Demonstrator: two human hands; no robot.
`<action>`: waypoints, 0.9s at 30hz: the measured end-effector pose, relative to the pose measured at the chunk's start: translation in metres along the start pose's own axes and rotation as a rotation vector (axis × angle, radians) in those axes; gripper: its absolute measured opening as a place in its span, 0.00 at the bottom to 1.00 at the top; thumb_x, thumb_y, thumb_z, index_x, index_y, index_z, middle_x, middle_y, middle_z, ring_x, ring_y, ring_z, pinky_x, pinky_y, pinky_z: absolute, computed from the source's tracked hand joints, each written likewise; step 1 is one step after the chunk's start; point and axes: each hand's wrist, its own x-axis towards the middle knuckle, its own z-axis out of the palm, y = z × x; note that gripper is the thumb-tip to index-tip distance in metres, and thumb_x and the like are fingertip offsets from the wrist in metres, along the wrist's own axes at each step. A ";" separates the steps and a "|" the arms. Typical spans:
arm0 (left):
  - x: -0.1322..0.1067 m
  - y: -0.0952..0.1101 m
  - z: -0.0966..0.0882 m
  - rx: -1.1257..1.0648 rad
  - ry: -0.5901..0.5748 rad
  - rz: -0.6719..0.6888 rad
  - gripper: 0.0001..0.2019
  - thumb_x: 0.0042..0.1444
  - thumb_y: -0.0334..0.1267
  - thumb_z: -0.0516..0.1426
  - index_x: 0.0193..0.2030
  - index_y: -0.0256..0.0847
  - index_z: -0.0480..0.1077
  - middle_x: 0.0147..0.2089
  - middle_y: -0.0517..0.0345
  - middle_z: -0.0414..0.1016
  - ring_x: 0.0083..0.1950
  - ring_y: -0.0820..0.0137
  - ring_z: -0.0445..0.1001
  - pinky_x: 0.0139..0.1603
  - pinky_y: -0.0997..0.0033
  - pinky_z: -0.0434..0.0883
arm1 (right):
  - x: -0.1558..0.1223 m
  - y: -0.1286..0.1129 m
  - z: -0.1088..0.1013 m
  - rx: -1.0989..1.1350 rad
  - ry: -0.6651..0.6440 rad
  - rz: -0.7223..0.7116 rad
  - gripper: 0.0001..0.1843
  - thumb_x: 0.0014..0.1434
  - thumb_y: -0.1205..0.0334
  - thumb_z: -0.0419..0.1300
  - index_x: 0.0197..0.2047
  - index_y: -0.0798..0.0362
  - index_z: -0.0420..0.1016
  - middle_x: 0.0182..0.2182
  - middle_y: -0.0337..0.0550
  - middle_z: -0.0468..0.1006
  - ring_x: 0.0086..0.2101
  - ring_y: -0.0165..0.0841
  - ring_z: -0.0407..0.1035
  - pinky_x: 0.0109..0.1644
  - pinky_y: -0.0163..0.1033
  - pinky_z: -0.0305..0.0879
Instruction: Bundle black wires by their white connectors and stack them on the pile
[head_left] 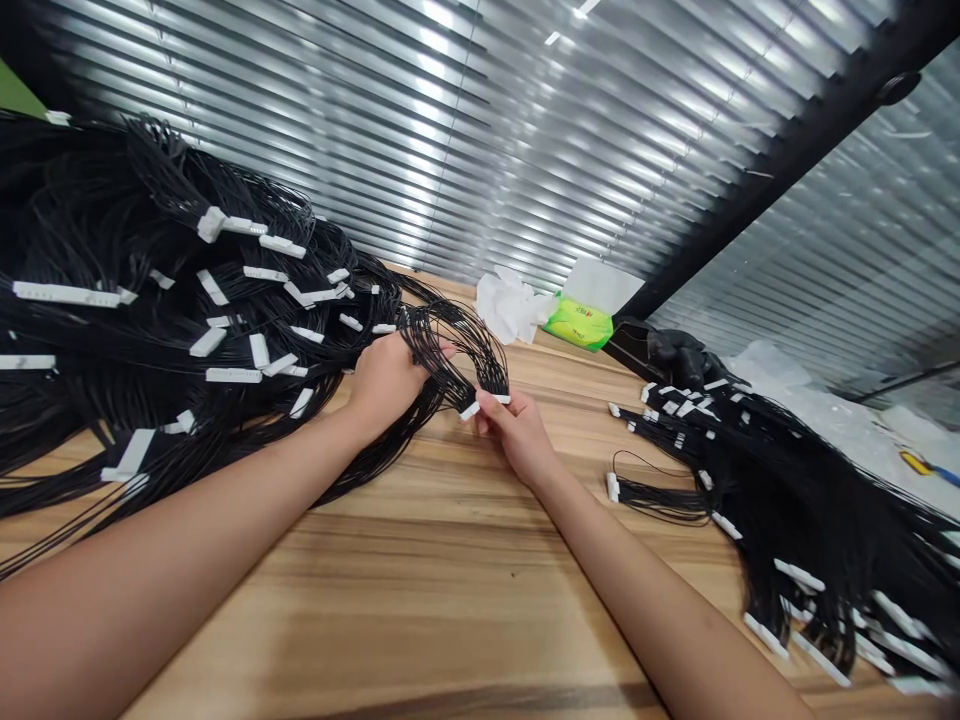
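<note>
My left hand (386, 378) is closed round a bundle of thin black wires (450, 345) that loops up and over to the right. My right hand (517, 432) pinches the white connector (480, 405) at the end of that same bundle. Both hands hover just above the wooden table (420, 560), near its middle. The wires run back from my left hand into a big heap of black wire harnesses (150, 310) with white connectors on the left.
A second pile of black harnesses with white connectors (795, 500) lies on the right. A crumpled white tissue (510, 305) and a green tissue pack (579, 322) sit at the table's far edge, before ribbed metal blinds (525, 130). A dark object (675, 350) lies beside the pack.
</note>
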 end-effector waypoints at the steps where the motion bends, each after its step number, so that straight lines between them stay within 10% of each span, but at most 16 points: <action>1: 0.001 -0.001 0.001 0.012 -0.032 0.053 0.07 0.54 0.42 0.59 0.36 0.47 0.78 0.41 0.56 0.80 0.45 0.61 0.75 0.47 0.65 0.68 | -0.001 0.000 0.000 -0.004 -0.011 0.000 0.16 0.51 0.49 0.63 0.25 0.54 0.72 0.18 0.36 0.71 0.20 0.26 0.59 0.27 0.33 0.56; 6: 0.005 -0.003 0.006 0.022 -0.186 0.254 0.10 0.58 0.41 0.54 0.43 0.44 0.74 0.45 0.57 0.76 0.46 0.66 0.73 0.50 0.66 0.67 | -0.003 -0.003 0.002 0.011 -0.085 0.012 0.15 0.51 0.50 0.64 0.25 0.53 0.73 0.18 0.35 0.71 0.21 0.27 0.62 0.28 0.34 0.57; 15: 0.000 -0.007 0.008 -0.067 -0.140 0.170 0.11 0.60 0.40 0.51 0.43 0.40 0.71 0.45 0.52 0.76 0.48 0.64 0.73 0.50 0.65 0.67 | 0.001 -0.004 0.001 0.155 0.099 -0.005 0.18 0.48 0.47 0.65 0.20 0.53 0.70 0.16 0.35 0.69 0.21 0.27 0.62 0.26 0.33 0.57; 27: 0.005 -0.004 0.008 -0.136 -0.186 0.238 0.10 0.60 0.41 0.53 0.43 0.41 0.72 0.44 0.56 0.77 0.47 0.66 0.73 0.51 0.64 0.67 | -0.003 -0.002 0.003 0.016 -0.033 0.012 0.17 0.50 0.47 0.64 0.25 0.53 0.73 0.15 0.36 0.73 0.20 0.27 0.62 0.26 0.33 0.59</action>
